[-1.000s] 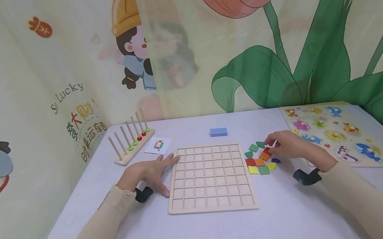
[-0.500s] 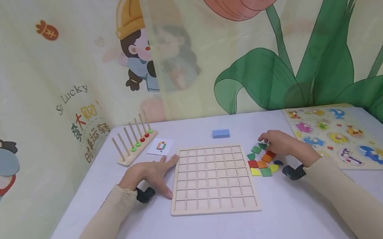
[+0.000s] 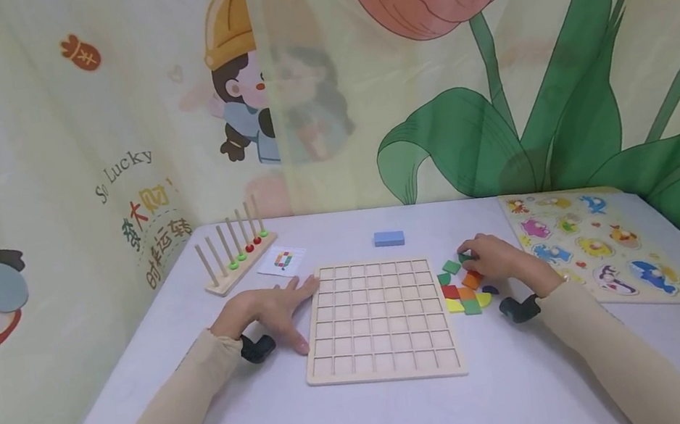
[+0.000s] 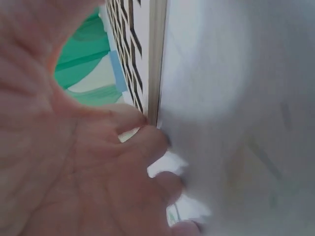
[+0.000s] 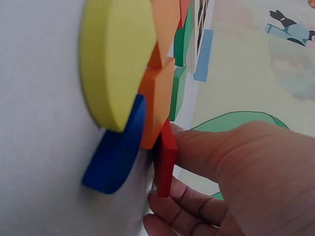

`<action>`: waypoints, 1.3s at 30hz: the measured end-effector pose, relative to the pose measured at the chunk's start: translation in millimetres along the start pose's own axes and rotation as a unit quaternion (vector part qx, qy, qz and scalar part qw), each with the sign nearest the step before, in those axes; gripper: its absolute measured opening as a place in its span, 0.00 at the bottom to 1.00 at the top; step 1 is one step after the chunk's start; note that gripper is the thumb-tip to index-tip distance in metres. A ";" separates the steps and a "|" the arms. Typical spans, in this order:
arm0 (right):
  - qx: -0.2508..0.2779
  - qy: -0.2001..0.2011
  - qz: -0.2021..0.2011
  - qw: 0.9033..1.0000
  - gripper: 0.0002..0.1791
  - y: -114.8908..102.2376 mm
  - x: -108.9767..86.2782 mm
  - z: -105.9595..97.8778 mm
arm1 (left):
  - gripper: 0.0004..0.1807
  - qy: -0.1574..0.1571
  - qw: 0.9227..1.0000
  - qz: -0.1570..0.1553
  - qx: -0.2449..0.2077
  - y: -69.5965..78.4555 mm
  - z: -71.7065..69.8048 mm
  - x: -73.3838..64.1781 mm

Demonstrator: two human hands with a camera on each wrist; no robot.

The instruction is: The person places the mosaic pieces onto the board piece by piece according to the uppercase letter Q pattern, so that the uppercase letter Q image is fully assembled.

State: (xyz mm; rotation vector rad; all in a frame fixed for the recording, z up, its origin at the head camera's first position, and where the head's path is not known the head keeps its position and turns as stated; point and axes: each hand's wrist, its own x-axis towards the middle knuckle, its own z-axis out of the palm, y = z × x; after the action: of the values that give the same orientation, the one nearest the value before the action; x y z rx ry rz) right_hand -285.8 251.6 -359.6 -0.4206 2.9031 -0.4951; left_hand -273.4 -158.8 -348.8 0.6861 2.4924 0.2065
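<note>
In the head view my left hand (image 3: 272, 311) spreads along the left side of the wooden grid board (image 3: 379, 323); its thumb and index finger touch the rim. The left wrist view shows the fingertips at the board's edge (image 4: 153, 64). My right hand (image 3: 495, 262) reaches into the pile of coloured blocks right of the board. Its index finger and thumb pinch a dark green rounded block (image 3: 465, 257), partly covered. Close to the thumb in the right wrist view stands a tilted red block (image 5: 166, 160), beside an orange block (image 5: 157, 103), a yellow rounded one (image 5: 115, 64) and a blue half-round one (image 5: 115, 155).
Behind the left hand lie a pattern card (image 3: 282, 260) and a peg stand (image 3: 242, 262) with green and red rings. A blue box (image 3: 389, 238) sits beyond the board. An animal puzzle board (image 3: 596, 247) lies at the right, near the right forearm.
My right hand has shifted from the red block toward the far green block. The grid board has slid slightly right under my left hand, nudging the nearest blocks.
</note>
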 end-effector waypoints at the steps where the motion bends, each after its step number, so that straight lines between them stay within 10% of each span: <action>1: 0.002 -0.001 0.002 1.000 0.21 0.7 0.3 0.4 | 0.66 0.000 1.000 0.012 -0.001 -0.1 0.3 1.1; 7: 0.023 -0.006 0.034 0.999 0.21 4.8 4.4 1.3 | 0.64 0.003 0.999 0.052 -0.008 0.9 2.5 5.3; 14: 0.051 0.014 0.056 0.997 0.19 7.0 3.6 -4.5 | 0.62 0.023 0.999 0.028 -0.017 3.4 3.8 5.2; 39: 0.053 0.096 0.003 0.994 0.05 -16.0 -8.8 -16.8 | 0.58 0.028 0.998 0.018 -0.051 0.8 2.8 7.8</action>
State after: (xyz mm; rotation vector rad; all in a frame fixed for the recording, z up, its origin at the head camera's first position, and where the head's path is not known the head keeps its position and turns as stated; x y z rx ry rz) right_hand -277.0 244.8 -337.4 -0.3683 3.0401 -0.7238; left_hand -277.2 -154.1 -354.6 0.6912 2.5044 0.3683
